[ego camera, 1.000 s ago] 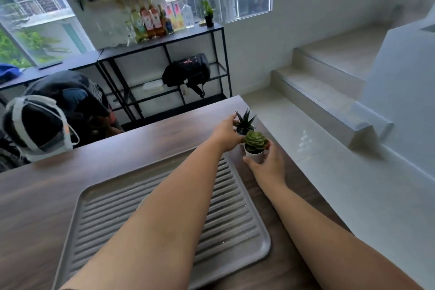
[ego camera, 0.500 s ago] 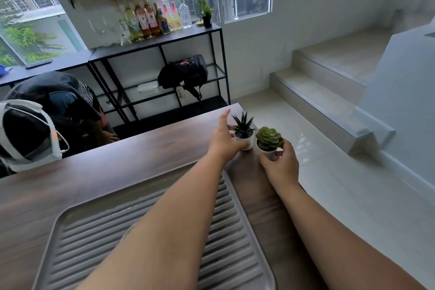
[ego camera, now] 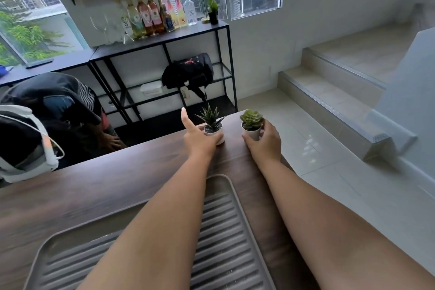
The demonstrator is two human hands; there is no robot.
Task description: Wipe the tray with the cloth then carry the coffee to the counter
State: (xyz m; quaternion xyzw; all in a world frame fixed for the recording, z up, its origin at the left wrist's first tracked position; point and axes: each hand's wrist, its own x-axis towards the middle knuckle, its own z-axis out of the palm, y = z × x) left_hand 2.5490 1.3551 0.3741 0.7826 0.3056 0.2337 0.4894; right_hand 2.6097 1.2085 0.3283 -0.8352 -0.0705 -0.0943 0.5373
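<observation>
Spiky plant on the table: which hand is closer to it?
Left. The left hand holds the spiky plant by its pot; the right hand is off to its right, holding the round plant.

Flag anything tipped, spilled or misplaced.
Nothing spilled or tipped. The white-potted spiky succulent and white-potted rosette succulent stand upright; the rosette one, gripped by the right hand, is close to the edge of the dark wooden table.

Arms outstretched; left hand (ego camera: 199, 140) and right hand (ego camera: 264, 142) curl their fingers (ego camera: 266, 125), gripping.
</observation>
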